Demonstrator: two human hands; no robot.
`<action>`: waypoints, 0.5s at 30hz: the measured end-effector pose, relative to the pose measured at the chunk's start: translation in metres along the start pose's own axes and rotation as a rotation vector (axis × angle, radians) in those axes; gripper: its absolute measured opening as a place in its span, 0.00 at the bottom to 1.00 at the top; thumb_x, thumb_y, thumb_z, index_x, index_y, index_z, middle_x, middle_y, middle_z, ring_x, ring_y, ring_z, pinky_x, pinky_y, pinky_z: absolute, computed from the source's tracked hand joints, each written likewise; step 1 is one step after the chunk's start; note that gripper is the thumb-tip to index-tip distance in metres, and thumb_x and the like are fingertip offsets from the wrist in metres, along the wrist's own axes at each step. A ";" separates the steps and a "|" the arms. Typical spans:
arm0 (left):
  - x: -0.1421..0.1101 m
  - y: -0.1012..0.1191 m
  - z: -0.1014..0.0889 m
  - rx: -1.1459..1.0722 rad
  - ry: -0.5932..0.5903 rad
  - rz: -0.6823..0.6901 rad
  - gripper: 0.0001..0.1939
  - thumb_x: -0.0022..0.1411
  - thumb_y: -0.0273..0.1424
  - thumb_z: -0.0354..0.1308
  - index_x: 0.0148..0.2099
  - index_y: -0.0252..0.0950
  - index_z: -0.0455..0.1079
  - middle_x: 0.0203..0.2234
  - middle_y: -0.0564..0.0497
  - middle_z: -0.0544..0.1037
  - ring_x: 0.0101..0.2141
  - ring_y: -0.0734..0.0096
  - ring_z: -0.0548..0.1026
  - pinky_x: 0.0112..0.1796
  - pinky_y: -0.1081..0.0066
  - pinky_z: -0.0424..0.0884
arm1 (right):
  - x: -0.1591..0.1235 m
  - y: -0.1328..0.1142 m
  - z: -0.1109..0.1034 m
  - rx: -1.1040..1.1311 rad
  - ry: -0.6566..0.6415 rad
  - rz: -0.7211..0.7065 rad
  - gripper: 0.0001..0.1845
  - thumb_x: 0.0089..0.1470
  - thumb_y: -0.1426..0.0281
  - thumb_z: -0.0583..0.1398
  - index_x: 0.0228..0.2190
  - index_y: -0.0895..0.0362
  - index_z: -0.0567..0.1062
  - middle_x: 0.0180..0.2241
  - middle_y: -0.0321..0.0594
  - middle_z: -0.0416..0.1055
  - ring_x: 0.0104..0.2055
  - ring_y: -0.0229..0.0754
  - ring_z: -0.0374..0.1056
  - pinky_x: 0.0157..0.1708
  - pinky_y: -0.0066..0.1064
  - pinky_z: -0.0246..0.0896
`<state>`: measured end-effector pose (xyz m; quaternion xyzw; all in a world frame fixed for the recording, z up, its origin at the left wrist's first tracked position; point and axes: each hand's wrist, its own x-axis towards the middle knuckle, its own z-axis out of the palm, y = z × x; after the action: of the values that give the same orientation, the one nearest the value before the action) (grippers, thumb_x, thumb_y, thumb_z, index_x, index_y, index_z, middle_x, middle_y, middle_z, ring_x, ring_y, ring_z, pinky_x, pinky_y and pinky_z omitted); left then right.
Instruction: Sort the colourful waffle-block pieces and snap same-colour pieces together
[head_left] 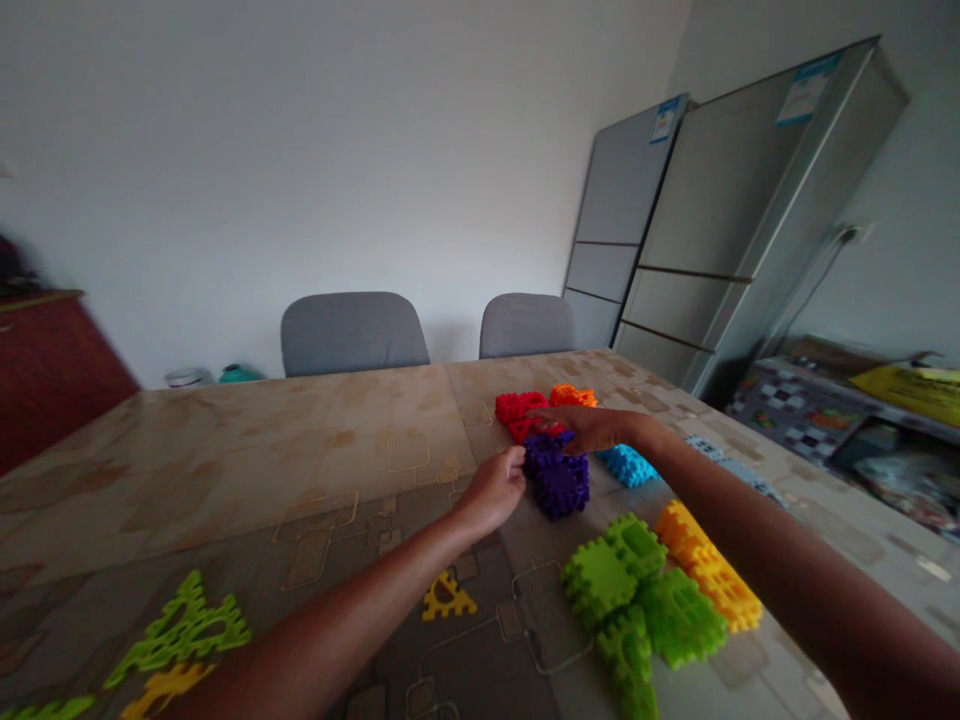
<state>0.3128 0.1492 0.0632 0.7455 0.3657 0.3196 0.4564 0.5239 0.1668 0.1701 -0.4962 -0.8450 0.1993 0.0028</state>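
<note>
Purple interlocking plastic building blocks point(559, 480) lie in a stack on the patterned table. My left hand point(491, 492) is closed at the left edge of that stack, its fingertips pinched against a purple block. Over the back of the stack reaches my right hand point(589, 428), its fingers stretched out and thumb apart, between the purple pile and the red blocks point(517, 408). Its fingertips partly cover the red ones; whether they touch is hard to tell. Orange blocks point(574, 394) sit just behind this hand, and light blue blocks point(628, 466) lie below its wrist.
Green blocks point(600, 580) and yellow-orange blocks point(709, 570) lie nearer me on the right. A small yellow triangular piece point(448, 597) and flat lime-green pieces point(187, 625) are to the left. Two grey chairs point(352, 330) stand beyond the table point(225, 440).
</note>
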 end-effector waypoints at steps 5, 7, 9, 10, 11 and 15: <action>-0.008 0.007 0.006 0.048 0.037 0.047 0.16 0.71 0.35 0.60 0.58 0.37 0.69 0.56 0.44 0.73 0.51 0.55 0.75 0.51 0.50 0.73 | -0.006 0.009 0.001 -0.006 -0.019 -0.007 0.48 0.46 0.81 0.62 0.68 0.52 0.59 0.61 0.46 0.70 0.62 0.52 0.65 0.60 0.41 0.60; -0.009 0.009 0.008 0.067 0.046 0.058 0.17 0.71 0.35 0.60 0.58 0.37 0.69 0.56 0.43 0.72 0.52 0.55 0.74 0.51 0.50 0.72 | -0.006 0.010 0.003 -0.013 -0.018 -0.006 0.47 0.46 0.80 0.62 0.67 0.53 0.60 0.60 0.47 0.70 0.61 0.52 0.66 0.60 0.41 0.61; -0.010 0.009 0.009 0.081 0.050 0.066 0.17 0.71 0.35 0.60 0.58 0.37 0.69 0.56 0.43 0.72 0.52 0.54 0.74 0.52 0.49 0.72 | -0.006 0.010 0.004 -0.019 -0.011 -0.005 0.46 0.46 0.80 0.62 0.66 0.53 0.61 0.59 0.48 0.70 0.59 0.52 0.67 0.58 0.40 0.62; -0.010 0.008 0.009 0.084 0.052 0.068 0.17 0.71 0.35 0.61 0.58 0.37 0.69 0.56 0.43 0.72 0.52 0.54 0.74 0.52 0.49 0.72 | -0.005 0.010 0.004 -0.020 -0.007 -0.005 0.46 0.46 0.80 0.62 0.66 0.53 0.61 0.59 0.48 0.71 0.59 0.52 0.68 0.58 0.40 0.63; -0.010 0.008 0.008 0.086 0.054 0.068 0.17 0.71 0.35 0.60 0.59 0.37 0.69 0.57 0.43 0.72 0.52 0.54 0.74 0.52 0.49 0.72 | -0.005 0.009 0.004 -0.020 -0.002 -0.005 0.45 0.46 0.80 0.62 0.66 0.53 0.62 0.59 0.48 0.71 0.59 0.52 0.68 0.57 0.40 0.64; -0.011 0.003 0.005 0.080 0.070 0.060 0.17 0.71 0.35 0.60 0.59 0.38 0.69 0.57 0.43 0.72 0.52 0.55 0.74 0.51 0.49 0.73 | -0.003 0.004 0.003 -0.027 0.048 0.001 0.43 0.44 0.81 0.65 0.62 0.55 0.67 0.58 0.48 0.72 0.61 0.54 0.66 0.60 0.39 0.60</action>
<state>0.3121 0.1368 0.0624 0.7620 0.3715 0.3444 0.4034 0.5285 0.1649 0.1666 -0.5014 -0.8470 0.1757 0.0163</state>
